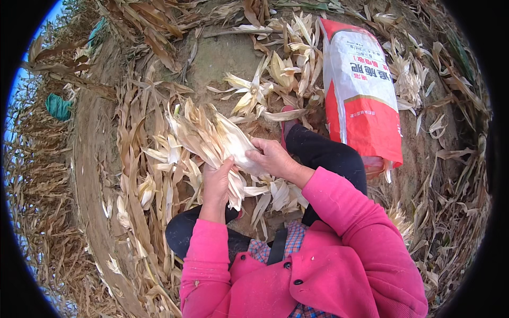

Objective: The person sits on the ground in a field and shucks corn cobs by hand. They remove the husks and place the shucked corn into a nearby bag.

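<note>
Dry, pale corn husks (206, 137) fan out in front of me, held between both hands above the ground. My left hand (216, 183) grips the husk leaves near their lower end, thumb on top. Just right of it, my right hand (274, 159) pinches the white inner husk (240, 153) with thumb and fingers. Whether an ear sits inside the husks cannot be seen. Below my hands, loose peeled husks (280, 194) lie between my bent legs.
A red and white woven sack (362, 91) bearing writing lies at the right, beside my right knee (346, 159). Opened husks (252, 91) are strewn ahead on bare soil (218, 59). Dry corn stalks (135, 167) lie along the left. A green bundle (59, 106) is farther left.
</note>
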Demonstrator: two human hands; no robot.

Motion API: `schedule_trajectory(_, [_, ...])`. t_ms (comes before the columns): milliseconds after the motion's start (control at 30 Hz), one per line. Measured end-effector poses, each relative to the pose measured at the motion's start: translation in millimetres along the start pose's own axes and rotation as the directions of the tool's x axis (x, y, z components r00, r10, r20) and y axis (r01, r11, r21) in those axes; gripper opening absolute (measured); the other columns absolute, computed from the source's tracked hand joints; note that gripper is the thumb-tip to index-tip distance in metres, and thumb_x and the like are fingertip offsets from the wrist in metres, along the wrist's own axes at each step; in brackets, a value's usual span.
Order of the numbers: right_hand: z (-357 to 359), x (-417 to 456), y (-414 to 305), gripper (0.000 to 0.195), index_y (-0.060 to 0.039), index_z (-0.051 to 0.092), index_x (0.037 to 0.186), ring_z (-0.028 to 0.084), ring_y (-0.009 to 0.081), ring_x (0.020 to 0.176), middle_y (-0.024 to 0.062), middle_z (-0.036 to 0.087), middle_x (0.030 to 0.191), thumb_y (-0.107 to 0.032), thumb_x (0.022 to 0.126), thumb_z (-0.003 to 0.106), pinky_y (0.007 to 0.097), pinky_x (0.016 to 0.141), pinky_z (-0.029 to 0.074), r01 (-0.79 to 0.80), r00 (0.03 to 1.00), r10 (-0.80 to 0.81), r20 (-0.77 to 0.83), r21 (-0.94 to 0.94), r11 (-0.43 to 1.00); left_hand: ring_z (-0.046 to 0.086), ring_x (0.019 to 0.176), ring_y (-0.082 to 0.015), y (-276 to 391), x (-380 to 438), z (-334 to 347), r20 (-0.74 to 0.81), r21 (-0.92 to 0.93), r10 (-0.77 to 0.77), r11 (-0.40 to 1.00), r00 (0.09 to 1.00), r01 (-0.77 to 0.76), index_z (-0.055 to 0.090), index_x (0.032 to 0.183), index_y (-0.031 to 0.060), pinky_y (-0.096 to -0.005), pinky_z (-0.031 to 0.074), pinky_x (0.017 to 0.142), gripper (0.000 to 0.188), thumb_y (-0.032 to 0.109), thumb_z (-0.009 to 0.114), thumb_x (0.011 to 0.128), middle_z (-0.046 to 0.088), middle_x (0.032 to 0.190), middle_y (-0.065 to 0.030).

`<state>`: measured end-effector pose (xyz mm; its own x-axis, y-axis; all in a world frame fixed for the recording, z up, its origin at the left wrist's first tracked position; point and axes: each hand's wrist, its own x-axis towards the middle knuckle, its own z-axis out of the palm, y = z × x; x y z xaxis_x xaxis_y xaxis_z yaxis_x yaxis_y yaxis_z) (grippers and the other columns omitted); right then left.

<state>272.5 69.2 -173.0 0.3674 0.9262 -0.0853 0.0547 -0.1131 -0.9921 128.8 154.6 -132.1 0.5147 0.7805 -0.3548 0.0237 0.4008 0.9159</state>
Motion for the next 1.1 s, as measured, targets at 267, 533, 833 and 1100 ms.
schedule_trajectory(267, [-2, 0, -6, 0.028, 0.002, 0.063, 0.085, 0.057, 0.0281, 0.06, 0.0191, 0.06, 0.068, -0.026, 0.08, 0.062, 0.038, 0.062, 0.046, -0.017, 0.999, 0.02, 0.028, -0.102, 0.995, 0.06, 0.075, -0.0127, -4, 0, 3, 0.062, 0.094, 0.038, 0.995, 0.997, -0.044, 0.058, 0.105, 0.0001, -0.0253, 0.049, 0.069, 0.025, 0.001, 0.065, 0.081, 0.063, 0.089, -0.0049])
schedule_trajectory(533, [-1, -2, -5, 0.03, 0.0033, 0.064, 0.079, 0.061, 0.0396, 0.069, 0.0251, 0.06, 0.071, -0.027, 0.079, 0.062, 0.0431, 0.065, 0.048, 0.01, 0.995, 0.029, 0.096, -0.388, 0.922, 0.06, 0.088, -0.013, -10, 2, 1, 0.095, 0.183, -0.018, 0.983, 0.995, 0.0, 0.057, 0.113, -0.0011, -0.0267, 0.047, 0.079, 0.032, 0.0, 0.064, 0.082, 0.063, 0.101, -0.0061])
schedule_trajectory(833, [2, -2, -7, 0.029, 0.0048, 0.062, 0.073, 0.06, 0.0422, 0.068, 0.0268, 0.059, 0.069, -0.024, 0.075, 0.06, 0.0459, 0.066, 0.049, -0.006, 1.0, 0.018, 0.026, -0.418, 0.909, 0.057, 0.09, -0.0104, -10, -5, 10, 0.111, 0.294, 0.084, 0.949, 0.99, -0.114, 0.056, 0.109, -0.0016, -0.025, 0.044, 0.08, 0.029, 0.0, 0.063, 0.082, 0.062, 0.101, -0.0058])
schedule_trajectory(1100, [-32, 18, 6, 0.017, 0.0004, 0.058, 0.095, 0.057, 0.0443, 0.082, 0.0276, 0.06, 0.08, -0.007, 0.082, 0.051, 0.048, 0.074, 0.045, -0.101, 0.913, -0.043, -0.406, -0.327, 0.94, 0.055, 0.09, -0.0118, 16, -13, -4, -0.11, -0.108, 0.128, 0.984, 0.986, -0.14, 0.052, 0.116, 0.001, -0.0267, 0.045, 0.082, 0.034, -0.001, 0.061, 0.084, 0.057, 0.104, -0.0036])
